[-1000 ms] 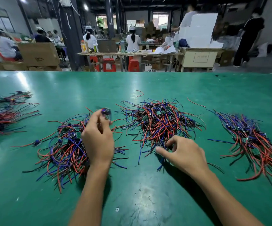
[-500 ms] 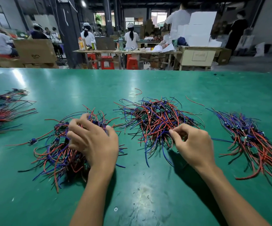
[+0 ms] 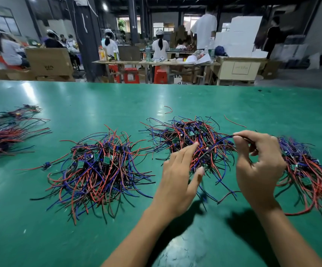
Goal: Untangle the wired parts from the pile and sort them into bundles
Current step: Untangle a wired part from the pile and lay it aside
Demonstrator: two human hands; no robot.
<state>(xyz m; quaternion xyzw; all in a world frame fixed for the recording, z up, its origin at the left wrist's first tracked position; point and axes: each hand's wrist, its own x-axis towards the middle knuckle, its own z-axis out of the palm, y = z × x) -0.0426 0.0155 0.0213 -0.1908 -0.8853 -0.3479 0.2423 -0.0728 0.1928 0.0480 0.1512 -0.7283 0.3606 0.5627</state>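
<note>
Left hand fingers extended, reaching into middle wire pile on green table. Right hand pinches a blue-black wire lifted from that pile. Sorted bundle right, another pile left, far-left bundle.

Red, blue and black wires fill the central pile on a glossy green table, with small green circuit boards scattered through the strands. The same 3 wire colours run through the left pile, the right bundle and the far-left bundle. A single red wire scrap lies apart. Behind stand red stools, white boxes and brown cartons.
</note>
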